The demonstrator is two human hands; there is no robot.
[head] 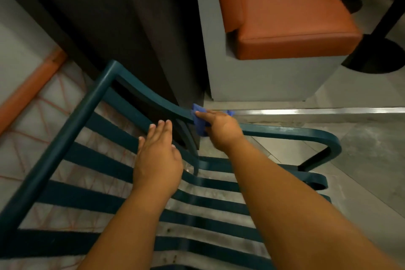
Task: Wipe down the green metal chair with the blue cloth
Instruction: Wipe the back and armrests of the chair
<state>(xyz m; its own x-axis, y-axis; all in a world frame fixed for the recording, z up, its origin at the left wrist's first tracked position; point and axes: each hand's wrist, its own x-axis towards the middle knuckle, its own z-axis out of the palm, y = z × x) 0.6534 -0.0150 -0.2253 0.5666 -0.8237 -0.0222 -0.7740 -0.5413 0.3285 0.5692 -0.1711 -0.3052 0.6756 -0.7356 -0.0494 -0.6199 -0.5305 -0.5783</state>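
The green metal chair (pixel 92 103) fills the lower frame beneath both forearms, its slats running crosswise under them with floor showing through the gaps; its thick side rail slants up well to the left of the left hand (pixel 156 155), and its curved top bar passes just beyond that hand's fingertips and under the right hand (pixel 221 129), then bends down at a rounded corner far to the right. Beyond both hands a dark panel (pixel 122 24) stands close behind the bar, leaving little room there; right of it sits a grey bench base (pixel 263 79) with an orange cushion (pixel 291 26), and a bright metal floor strip (pixel 317 112) runs out to the right of the right hand, with open grey floor below it. The left hand lies flat, fingers straight and together, over the slats, holding nothing; the right hand grips the blue cloth (pixel 200 126) against the bar, one finger stretched along it.
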